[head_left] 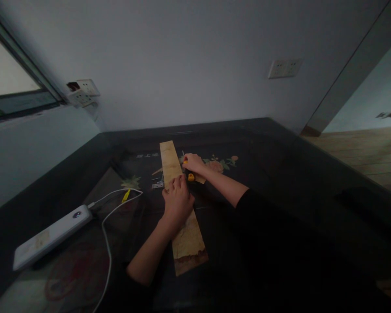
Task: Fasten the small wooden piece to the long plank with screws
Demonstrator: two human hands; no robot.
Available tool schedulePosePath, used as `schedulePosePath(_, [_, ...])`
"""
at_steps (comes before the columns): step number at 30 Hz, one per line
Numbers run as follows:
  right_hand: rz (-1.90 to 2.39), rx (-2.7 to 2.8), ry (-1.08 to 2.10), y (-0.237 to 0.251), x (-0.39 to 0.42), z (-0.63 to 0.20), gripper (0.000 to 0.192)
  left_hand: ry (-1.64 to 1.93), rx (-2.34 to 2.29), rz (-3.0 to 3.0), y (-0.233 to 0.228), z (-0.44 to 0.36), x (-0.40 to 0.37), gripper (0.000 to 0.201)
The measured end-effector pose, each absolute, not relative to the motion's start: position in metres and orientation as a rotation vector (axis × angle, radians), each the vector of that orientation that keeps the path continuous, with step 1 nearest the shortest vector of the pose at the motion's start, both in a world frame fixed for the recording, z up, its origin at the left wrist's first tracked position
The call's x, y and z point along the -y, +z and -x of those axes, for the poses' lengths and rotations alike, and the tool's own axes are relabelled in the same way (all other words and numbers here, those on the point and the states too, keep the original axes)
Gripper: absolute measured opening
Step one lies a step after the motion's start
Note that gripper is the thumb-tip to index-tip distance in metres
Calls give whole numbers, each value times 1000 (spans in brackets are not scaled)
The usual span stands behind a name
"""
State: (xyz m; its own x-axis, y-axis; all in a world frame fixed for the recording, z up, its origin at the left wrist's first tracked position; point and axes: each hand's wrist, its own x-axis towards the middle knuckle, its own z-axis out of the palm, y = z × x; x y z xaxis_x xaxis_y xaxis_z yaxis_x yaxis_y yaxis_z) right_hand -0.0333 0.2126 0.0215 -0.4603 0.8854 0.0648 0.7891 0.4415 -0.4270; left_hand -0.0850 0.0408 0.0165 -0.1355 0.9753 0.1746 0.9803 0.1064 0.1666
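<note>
A long, narrow wooden board lies on the dark table, running away from me, with a ragged brown stain across its near end. My left hand is over the middle of the board, its fingers curled and gripping it. To the right of the board, my right hand is closed on a small tool with a yellow part; the hand hides most of it. Just below that hand sits another yellow piece, beside a short wooden piece. A metal hinge and several screws or nails lie left of the board.
On the left, a white power bank has a white cable with a yellow tag. The dark tabletop with floral pictures meets the wall behind. Wall sockets are at the right and left.
</note>
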Motion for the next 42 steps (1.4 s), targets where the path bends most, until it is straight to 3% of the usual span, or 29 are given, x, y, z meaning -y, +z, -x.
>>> schedulePosePath(13, [1316,2585,422,23,-159,5,23,-378,2211,2035,26,84,-40,48])
schedulePosePath(30, [1213,2576,381,26,-163,-23,31,-374,2154,2123,19,83,-41,46])
schedulePosePath(37, [1173,2651,219,0,-156,-59,43,-349,2119,2204,7,82,-43,52])
schedulePosePath(42, [1212,2631,172,-10,-166,-56,41,-316,2118,2216,5,83,-45,54])
